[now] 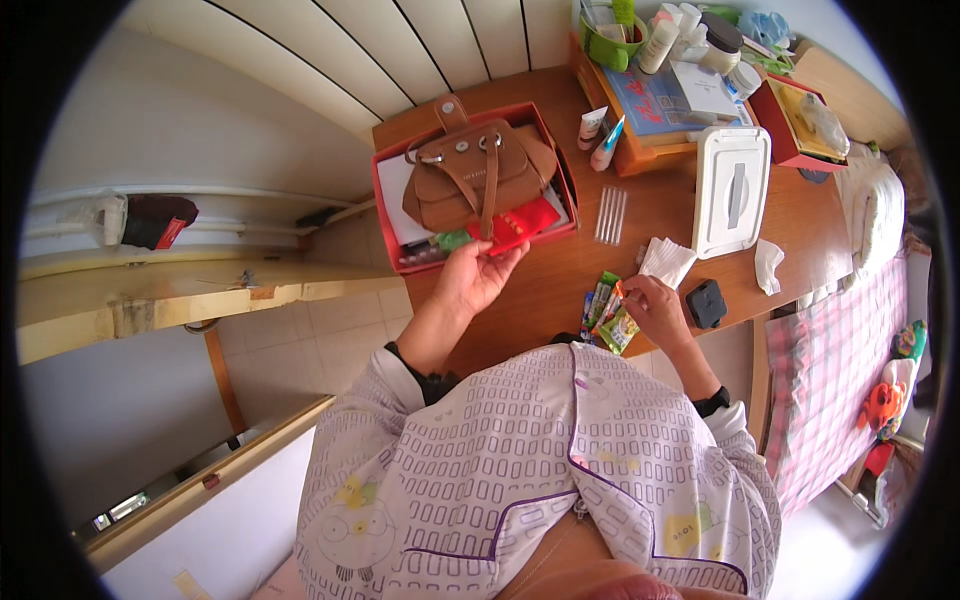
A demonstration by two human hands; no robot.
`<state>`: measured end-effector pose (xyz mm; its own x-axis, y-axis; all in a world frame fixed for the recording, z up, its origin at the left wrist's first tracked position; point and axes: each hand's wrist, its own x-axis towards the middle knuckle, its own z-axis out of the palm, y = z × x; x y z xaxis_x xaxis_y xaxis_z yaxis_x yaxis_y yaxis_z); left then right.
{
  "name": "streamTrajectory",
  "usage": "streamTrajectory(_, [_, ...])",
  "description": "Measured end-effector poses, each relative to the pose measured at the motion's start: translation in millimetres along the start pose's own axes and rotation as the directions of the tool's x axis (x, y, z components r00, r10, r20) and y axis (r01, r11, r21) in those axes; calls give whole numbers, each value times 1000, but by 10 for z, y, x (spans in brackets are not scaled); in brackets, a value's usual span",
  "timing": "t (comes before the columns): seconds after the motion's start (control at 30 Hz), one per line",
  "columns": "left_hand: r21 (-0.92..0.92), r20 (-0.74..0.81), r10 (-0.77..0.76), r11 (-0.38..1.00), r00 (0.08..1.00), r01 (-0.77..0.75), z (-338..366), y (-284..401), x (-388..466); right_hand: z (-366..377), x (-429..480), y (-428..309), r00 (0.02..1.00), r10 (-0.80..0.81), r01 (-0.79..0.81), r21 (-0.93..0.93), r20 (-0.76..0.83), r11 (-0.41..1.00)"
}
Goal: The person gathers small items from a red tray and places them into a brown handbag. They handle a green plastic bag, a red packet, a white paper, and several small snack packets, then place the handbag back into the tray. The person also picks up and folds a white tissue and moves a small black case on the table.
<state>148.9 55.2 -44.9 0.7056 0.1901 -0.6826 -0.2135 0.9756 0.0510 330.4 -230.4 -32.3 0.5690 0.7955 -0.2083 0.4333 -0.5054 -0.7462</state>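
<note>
My left hand grips the lower edge of a red paper envelope, thumb above and fingers below. The envelope lies over the front of a brown leather handbag, which rests in an open red box. A green item shows beside my left thumb. My right hand has its fingers curled at several small snack packets, green, orange and blue; whether it grips one is hard to see. Just beyond it lies a folded white tissue.
On the wooden table stand a white lidded container, a black square device, clear plastic tubes and two squeeze tubes. A loaded wooden stand is behind. A checked bed lies right.
</note>
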Motion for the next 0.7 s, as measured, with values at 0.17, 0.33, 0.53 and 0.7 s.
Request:
streamTrajectory(0.17, [-2,52,-30,1000,998,30,243,290,446,-45,-47,-13,999,37,-37,-4,11,999])
streamTrajectory(0.33, [152,45,-17,988,999,10,437,584,768,-41,-104,53,997,77,-77,-30,-5,997])
streamTrajectory(0.53, [67,41,-118,991,992,115,637,735,1101,9,-142,139,996,91,-91,-12,-5,996])
streamTrajectory(0.7, [76,43,-65,995,997,62,763,715,1227,18,-155,190,993,120,-120,12,0,993])
